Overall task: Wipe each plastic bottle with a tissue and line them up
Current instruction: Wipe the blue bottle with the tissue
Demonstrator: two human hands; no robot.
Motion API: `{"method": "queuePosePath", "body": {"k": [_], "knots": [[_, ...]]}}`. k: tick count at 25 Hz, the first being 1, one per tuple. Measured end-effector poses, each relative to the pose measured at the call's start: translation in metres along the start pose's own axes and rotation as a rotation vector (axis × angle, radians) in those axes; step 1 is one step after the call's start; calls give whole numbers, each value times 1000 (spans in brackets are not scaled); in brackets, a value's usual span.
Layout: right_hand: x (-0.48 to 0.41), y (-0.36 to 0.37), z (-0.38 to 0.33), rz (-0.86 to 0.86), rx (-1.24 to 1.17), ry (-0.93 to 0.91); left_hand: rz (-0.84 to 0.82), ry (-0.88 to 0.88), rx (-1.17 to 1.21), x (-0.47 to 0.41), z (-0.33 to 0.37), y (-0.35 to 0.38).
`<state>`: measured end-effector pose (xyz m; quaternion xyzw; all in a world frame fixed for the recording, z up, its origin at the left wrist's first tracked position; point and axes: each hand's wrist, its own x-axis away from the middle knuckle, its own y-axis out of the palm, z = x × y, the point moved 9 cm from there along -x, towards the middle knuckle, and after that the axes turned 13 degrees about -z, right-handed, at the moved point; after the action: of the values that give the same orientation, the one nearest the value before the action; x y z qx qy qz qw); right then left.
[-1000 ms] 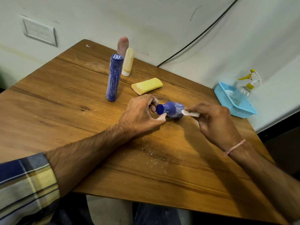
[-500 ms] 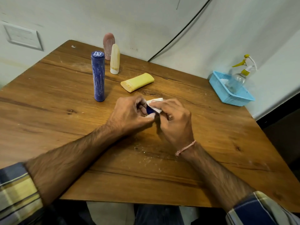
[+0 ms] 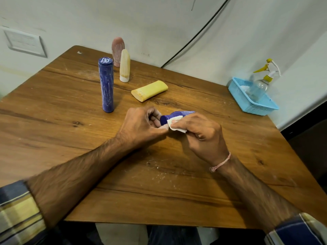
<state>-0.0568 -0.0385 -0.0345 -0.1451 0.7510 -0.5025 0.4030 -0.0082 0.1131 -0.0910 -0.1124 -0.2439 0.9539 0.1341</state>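
A small blue bottle (image 3: pixel 178 114) lies sideways at the middle of the wooden table (image 3: pixel 70 131), cap toward my left hand (image 3: pixel 141 126), whose fingers pinch the cap end. My right hand (image 3: pixel 203 133) presses a white tissue (image 3: pixel 175 123) against the bottle's near side, just behind the cap. A tall blue bottle (image 3: pixel 106 84) stands upright to the left. Behind it stand a cream bottle (image 3: pixel 124 65) and a pink bottle (image 3: pixel 117 50). A yellow bottle (image 3: pixel 150 91) lies on its side beyond my hands.
A light blue plastic basket (image 3: pixel 254 103) sits at the table's right edge with a clear spray bottle (image 3: pixel 260 82) inside it. A black cable (image 3: pixel 194 34) runs down the wall behind. White crumbs speckle the wood near the front.
My right hand has slid the tissue along the small blue bottle from its far end to its cap end, then back a little, uncovering the bottle's body. My left hand stays on the cap.
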Motion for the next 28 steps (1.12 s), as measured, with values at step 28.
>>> {"method": "queuePosePath", "body": {"k": [28], "knots": [[7, 24, 23, -182, 136, 151, -153, -10, -225, -7, 1, 14]]}}
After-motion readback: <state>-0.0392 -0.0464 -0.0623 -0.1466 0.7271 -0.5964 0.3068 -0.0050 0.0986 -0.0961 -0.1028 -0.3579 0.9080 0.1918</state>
